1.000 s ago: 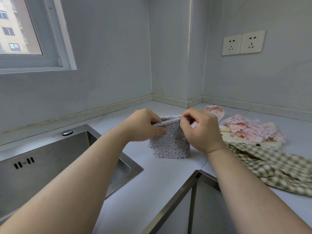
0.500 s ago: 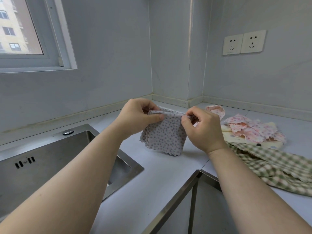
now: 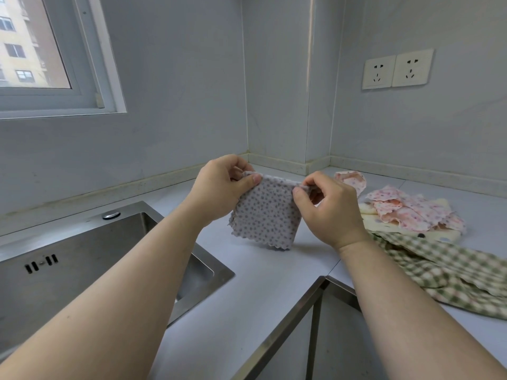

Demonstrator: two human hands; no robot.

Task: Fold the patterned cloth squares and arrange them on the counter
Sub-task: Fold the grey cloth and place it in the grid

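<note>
Our left hand (image 3: 219, 187) and right hand (image 3: 326, 207) each pinch a top corner of the cloth (image 3: 267, 215) left of the pile (image 3: 411, 212); we should match edges before lowering it

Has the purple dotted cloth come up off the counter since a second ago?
Yes. The purple dotted cloth has risen and shifted left toward the sink; its scalloped bottom edge now hangs above the counter.
</note>
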